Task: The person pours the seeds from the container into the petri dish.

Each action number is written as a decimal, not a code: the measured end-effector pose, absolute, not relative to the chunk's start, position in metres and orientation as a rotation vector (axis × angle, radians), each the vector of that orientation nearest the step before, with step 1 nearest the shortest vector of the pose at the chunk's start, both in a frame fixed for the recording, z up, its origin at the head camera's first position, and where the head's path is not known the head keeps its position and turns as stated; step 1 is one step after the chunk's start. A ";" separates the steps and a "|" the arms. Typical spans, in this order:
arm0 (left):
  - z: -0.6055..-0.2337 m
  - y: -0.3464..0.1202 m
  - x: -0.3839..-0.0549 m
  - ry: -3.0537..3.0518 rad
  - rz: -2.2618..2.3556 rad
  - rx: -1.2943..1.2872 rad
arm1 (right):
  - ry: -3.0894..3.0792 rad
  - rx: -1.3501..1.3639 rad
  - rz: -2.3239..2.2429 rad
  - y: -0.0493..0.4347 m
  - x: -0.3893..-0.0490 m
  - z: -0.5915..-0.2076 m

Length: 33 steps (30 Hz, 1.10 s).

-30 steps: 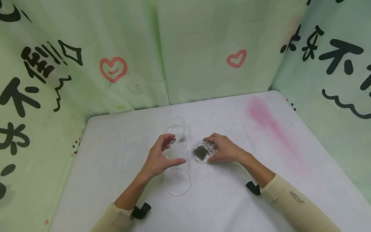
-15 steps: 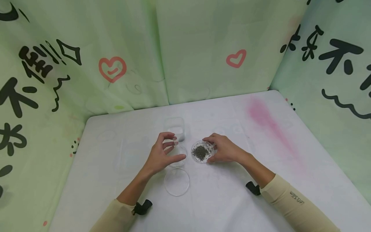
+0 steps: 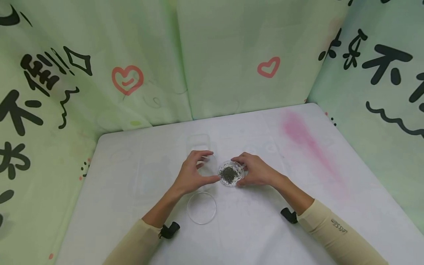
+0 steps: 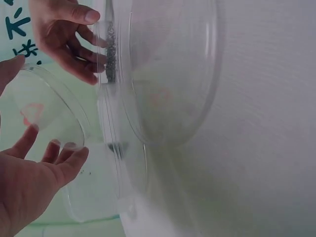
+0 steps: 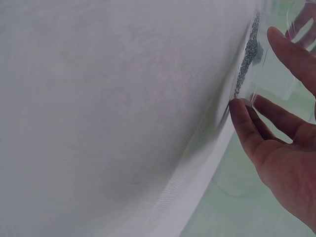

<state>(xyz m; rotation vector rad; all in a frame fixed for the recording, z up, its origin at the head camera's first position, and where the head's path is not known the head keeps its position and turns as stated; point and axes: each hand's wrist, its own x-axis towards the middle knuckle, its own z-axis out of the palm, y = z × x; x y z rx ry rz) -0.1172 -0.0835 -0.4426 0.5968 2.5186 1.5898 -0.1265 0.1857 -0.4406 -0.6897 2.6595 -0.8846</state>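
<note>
My left hand (image 3: 195,173) pinches a clear round petri dish lid (image 4: 58,111) by its edge, thumb on one side and fingers on the other. The lid is raised off the table, just left of a petri dish (image 3: 229,174) strewn with dark granules. My right hand (image 3: 258,171) grips that dish at its right rim, with the dish resting on the white cloth. A clear round dish part (image 3: 202,208) lies nearer me. Another clear dish (image 4: 133,163), mostly hidden in the head view, sits on the table behind the left hand's lid.
A clear rectangular container (image 3: 198,141) stands behind the left hand. The white tablecloth (image 3: 298,228) carries a pink stain at the back right. Green printed curtains (image 3: 225,48) enclose the table's back and sides.
My left hand has moved right with the lid, closer to the granule-filled dish. The right hand keeps its grip there without visible movement.
</note>
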 end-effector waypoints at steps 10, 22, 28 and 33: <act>-0.443 -0.060 -0.120 2.657 1.282 0.732 | 2.678 -0.728 -0.902 0.190 -0.124 -0.442; -0.450 -0.032 -0.128 2.690 0.991 0.910 | 2.714 -0.668 -0.852 0.204 -0.120 -0.443; -0.452 -0.019 -0.130 2.701 0.845 0.976 | 2.737 -0.622 -0.839 0.213 -0.117 -0.442; -0.453 -0.009 -0.131 2.714 0.748 1.004 | 2.762 -0.613 -0.841 0.220 -0.114 -0.439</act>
